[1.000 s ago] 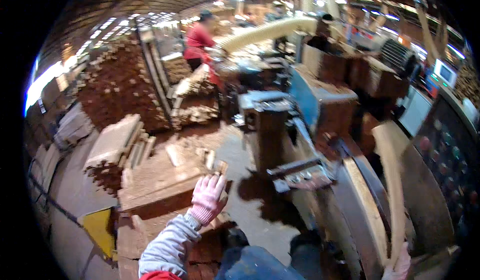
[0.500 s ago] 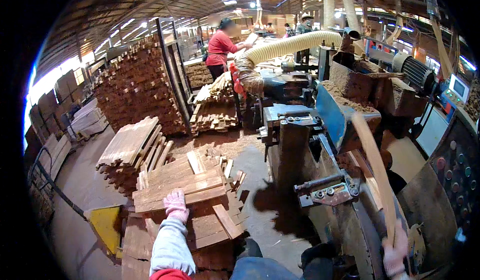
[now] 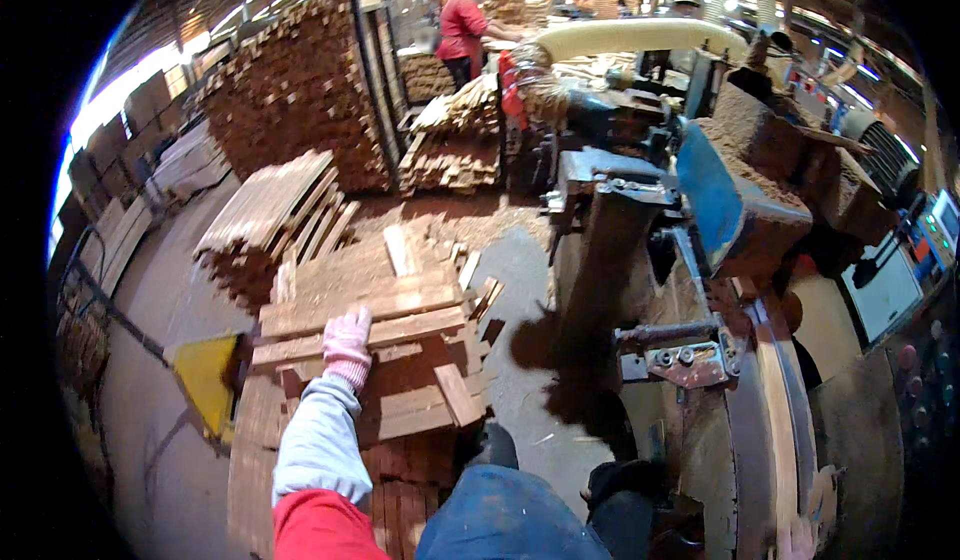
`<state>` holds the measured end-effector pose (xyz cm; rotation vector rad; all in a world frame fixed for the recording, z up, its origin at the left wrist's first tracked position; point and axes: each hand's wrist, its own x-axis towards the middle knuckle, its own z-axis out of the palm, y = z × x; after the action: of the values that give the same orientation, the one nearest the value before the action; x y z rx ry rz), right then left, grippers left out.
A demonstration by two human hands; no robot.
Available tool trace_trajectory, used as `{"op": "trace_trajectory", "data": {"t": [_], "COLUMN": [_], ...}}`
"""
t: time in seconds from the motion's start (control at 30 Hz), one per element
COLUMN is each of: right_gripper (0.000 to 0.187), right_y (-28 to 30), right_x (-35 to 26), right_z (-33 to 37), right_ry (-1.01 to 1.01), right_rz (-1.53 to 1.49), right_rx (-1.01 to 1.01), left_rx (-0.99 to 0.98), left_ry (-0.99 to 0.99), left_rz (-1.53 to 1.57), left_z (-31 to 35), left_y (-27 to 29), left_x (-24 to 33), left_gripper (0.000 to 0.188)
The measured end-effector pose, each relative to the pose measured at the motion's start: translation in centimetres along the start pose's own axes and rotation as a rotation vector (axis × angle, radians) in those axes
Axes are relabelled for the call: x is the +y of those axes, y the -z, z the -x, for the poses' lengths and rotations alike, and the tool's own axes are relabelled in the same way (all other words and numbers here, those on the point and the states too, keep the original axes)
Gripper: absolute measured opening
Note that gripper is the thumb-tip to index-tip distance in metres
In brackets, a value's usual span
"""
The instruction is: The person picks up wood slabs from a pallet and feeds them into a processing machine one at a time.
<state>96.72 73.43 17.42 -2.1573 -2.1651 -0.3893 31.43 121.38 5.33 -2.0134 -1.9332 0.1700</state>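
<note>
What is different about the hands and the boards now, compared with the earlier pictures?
The left hand moved left from the pile's right end and is now on a front board, which has slid toward the person, leaving a gap behind it. The long board, earlier raised by the right hand, seems lowered along the machine. The short loose board stayed put.

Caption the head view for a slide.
Gloved left hand on a board atop stacked wood; right hand at the near end of a strip on a machine.
</note>
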Motion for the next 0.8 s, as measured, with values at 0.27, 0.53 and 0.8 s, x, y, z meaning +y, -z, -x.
{"op": "trace_trajectory", "data": {"t": [0.27,0.53,0.8], "right_gripper": [0.051,0.098,0.072], "right_y": [-4.8,1.2,7.6], "right_x": [0.8,-11.4,-10.1], "right_z": [-17.9,-16.7,4.5], "right_ry": [-0.087,-0.067,-0.878], "right_rz": [-0.061,-0.456,-0.203], "right_rx": [0.031,-0.014,-0.505], "left_rx": [0.174,0.430,0.953], "left_ry": [-0.413,-1.199,-1.046], "left_rz": [0.218,0.550,0.996], "left_z": [4.7,7.9,0.2], "left_y": [12.0,28.0,18.0], "left_x": [5.4,28.9,28.4], "left_gripper": [0.047,0.022,0.046]}}
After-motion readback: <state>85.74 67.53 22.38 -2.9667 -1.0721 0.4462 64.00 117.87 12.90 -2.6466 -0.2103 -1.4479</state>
